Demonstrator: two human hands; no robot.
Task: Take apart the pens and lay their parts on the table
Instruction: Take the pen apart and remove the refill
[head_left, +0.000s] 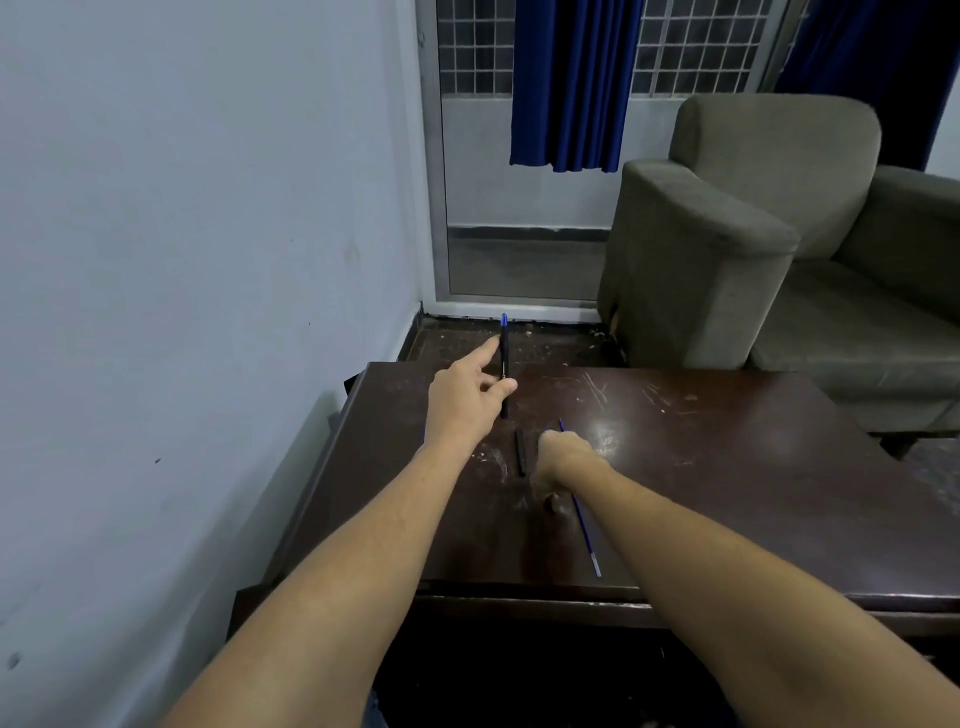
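Observation:
My left hand (470, 400) holds a black pen (504, 358) with a blue end upright above the far part of the dark wooden table (727, 467), pinching it between thumb and fingers with the forefinger stretched out. My right hand (563, 460) is curled into a fist low over the table's middle, and I cannot see whether it holds anything. A thin blue refill (582, 514) lies slanted on the table, partly under my right hand. A short black pen part (520, 451) lies between my two hands. Another small dark piece (555, 504) sits just below my right fist.
A grey wall (208, 260) runs close along the table's left side. A grey-green armchair (753, 249) stands beyond the table at the right. A glass door with blue curtains (571, 88) is at the back. The table's near edge (519, 592) crosses under my forearms.

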